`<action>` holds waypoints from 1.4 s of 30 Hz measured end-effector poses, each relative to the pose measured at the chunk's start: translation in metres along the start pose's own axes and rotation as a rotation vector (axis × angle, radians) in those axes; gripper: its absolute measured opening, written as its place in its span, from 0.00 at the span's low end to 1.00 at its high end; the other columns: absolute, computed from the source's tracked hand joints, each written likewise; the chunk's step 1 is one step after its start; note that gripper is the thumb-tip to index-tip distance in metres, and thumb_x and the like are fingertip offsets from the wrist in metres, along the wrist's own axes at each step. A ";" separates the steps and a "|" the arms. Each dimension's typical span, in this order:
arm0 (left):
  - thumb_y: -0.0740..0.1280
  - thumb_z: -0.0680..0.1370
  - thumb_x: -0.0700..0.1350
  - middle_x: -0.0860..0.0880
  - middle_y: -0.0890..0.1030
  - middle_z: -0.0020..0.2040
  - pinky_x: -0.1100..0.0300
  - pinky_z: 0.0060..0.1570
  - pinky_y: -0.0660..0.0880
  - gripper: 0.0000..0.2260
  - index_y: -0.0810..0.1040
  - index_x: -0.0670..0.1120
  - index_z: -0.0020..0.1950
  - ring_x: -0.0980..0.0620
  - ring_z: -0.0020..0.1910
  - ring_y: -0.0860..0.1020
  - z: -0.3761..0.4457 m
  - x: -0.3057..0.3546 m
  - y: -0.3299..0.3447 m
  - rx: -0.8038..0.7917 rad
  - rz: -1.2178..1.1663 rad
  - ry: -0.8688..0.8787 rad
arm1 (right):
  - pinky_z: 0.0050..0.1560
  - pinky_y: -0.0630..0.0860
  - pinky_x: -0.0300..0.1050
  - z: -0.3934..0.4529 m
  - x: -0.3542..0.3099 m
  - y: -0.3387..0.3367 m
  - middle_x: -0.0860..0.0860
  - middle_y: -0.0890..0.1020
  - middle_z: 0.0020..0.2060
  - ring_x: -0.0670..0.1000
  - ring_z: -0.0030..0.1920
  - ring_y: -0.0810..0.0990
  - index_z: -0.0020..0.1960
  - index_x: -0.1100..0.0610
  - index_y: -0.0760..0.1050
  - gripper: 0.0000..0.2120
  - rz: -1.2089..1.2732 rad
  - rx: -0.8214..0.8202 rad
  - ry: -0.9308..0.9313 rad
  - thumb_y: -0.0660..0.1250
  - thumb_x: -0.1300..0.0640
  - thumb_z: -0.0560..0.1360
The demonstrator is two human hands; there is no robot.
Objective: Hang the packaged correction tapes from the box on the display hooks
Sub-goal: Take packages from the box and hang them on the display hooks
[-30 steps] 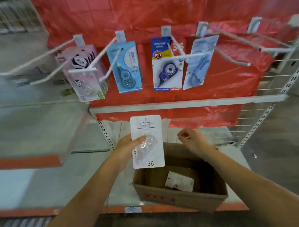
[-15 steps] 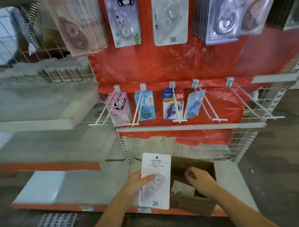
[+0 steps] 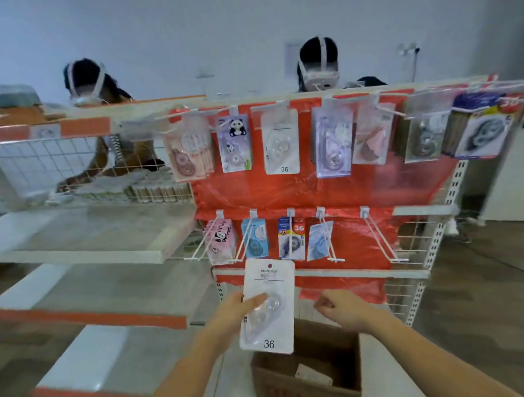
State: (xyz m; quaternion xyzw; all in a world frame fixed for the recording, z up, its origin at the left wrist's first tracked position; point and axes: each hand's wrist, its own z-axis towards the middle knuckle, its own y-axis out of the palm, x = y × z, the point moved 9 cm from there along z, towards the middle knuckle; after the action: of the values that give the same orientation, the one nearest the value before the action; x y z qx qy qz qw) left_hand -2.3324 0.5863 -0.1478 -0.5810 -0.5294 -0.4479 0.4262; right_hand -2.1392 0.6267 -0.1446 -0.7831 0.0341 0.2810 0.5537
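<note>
A: How will the packaged correction tape [image 3: 268, 306] handle?

B: I think it is light, a stiff card with a smooth blister; better to take it by the edge, under the hang hole.

A: And the hands?

B: The left hand [image 3: 230, 315] grasps it upright over the box [image 3: 307, 379], thumb on the blister. The right hand [image 3: 343, 311] is clenched, holding nothing visible.

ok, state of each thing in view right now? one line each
left hand: grips white packet, thumb on its front
white packet: held upright above the box, not on a hook
right hand: fingers curled, holding nothing
cardboard box: open, one packet inside
far-right lower hook: bare
matching packet marked 36: hanging on upper row
</note>
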 end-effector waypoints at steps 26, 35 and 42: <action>0.68 0.75 0.43 0.52 0.85 0.48 0.60 0.46 0.78 0.07 0.79 0.47 0.52 0.54 0.46 0.82 0.110 0.248 0.003 -0.054 -0.160 0.508 | 0.55 0.72 0.49 0.027 -0.059 -0.177 0.56 0.77 0.57 0.57 0.57 0.75 0.60 0.58 0.73 0.13 -0.478 0.428 -0.007 0.55 0.56 0.80; 0.65 0.78 0.39 0.55 0.85 0.44 0.64 0.44 0.78 0.06 0.78 0.47 0.52 0.58 0.44 0.83 0.124 0.261 0.000 -0.067 -0.198 0.531 | 0.54 0.75 0.48 0.045 -0.057 -0.171 0.55 0.80 0.57 0.56 0.55 0.78 0.59 0.57 0.76 0.13 -0.437 0.445 -0.047 0.56 0.58 0.79; 0.66 0.78 0.42 0.50 0.82 0.53 0.57 0.55 0.77 0.10 0.77 0.45 0.59 0.52 0.52 0.81 0.136 0.260 0.000 -0.048 -0.194 0.496 | 0.53 0.77 0.50 0.054 -0.047 -0.164 0.55 0.79 0.57 0.56 0.55 0.78 0.61 0.56 0.74 0.13 -0.428 0.393 -0.034 0.55 0.58 0.80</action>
State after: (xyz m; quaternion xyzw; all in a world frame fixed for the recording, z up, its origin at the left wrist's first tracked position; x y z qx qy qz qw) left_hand -2.3133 0.7792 0.0730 -0.4101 -0.4510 -0.6277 0.4841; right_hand -2.1405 0.7261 0.0049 -0.6453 -0.0873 0.1590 0.7420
